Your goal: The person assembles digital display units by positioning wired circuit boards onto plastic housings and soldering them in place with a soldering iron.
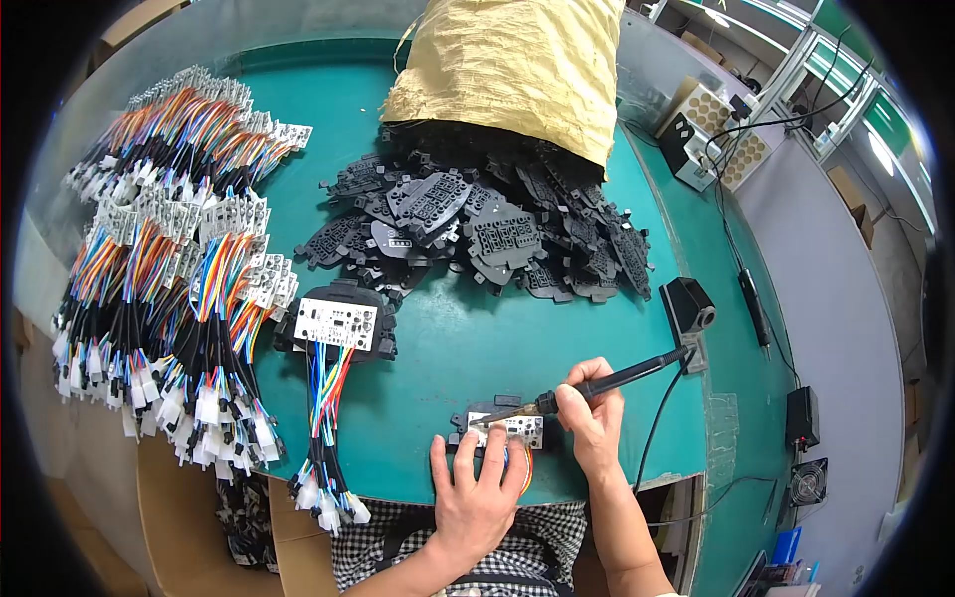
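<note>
A black plastic piece [457, 434] with a white circuit board [527, 430] on it lies near the table's front edge. My left hand [476, 497] presses on the board with spread fingertips; coloured wires [528, 473] come out beneath them. My right hand [593, 413] is closed around a soldering iron [637, 373], whose tip points left and rests at or just above the board's upper left part. Farther left, another white board [336, 323] with wires and white connectors sits on black plastic pieces [383, 343].
Wired boards [179, 259] are heaped on the left. Black plastic parts [502, 234] spill from a yellow sack [512, 75] at the back. An iron stand [688, 308], a second pen-like tool [754, 308] and a small fan [808, 482] are on the right. Cardboard boxes [179, 507] stand below left.
</note>
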The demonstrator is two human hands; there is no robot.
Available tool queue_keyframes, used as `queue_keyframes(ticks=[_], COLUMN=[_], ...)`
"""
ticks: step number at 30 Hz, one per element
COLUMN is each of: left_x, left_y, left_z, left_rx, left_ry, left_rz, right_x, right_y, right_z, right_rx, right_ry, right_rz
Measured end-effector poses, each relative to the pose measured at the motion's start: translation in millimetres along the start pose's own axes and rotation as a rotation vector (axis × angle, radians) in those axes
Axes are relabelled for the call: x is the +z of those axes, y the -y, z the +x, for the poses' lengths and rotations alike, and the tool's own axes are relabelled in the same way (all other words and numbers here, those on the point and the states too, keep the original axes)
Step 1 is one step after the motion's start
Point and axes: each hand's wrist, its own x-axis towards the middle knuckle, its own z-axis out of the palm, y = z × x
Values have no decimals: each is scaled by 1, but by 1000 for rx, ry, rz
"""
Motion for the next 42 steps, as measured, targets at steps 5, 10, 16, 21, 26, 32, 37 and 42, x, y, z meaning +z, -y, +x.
queue_keyframes(ticks=[5, 10, 16, 21, 26, 32, 37, 42], left_x=[1, 2, 1, 1, -1, 0, -1, 2], left_y=[0, 0, 0, 0, 0, -1, 0, 0], left_z=[0, -1, 0, 0, 0, 0, 0, 0], left_rx=[-3, -1, -2, -1, -6, -9, -7, 0], left_ry=[2, -6, -11, -12, 0, -7, -2, -17], left_rz=[1, 7, 1, -3, -10, -8, -14, 5], right_x=[1, 1, 1, 1, 1, 0, 1, 0], right_y=[1, 3, 3, 2, 3, 1, 3, 2], right_z=[0, 0, -1, -1, -1, -1, -2, -2], right_rx=[-1, 13, 4, -2, 2, -3, -1, -7], right_ry=[3, 7, 4, 2, -2, -1, -5, -5], right_rz=[8, 6, 6, 1, -17, -10, -13, -32])
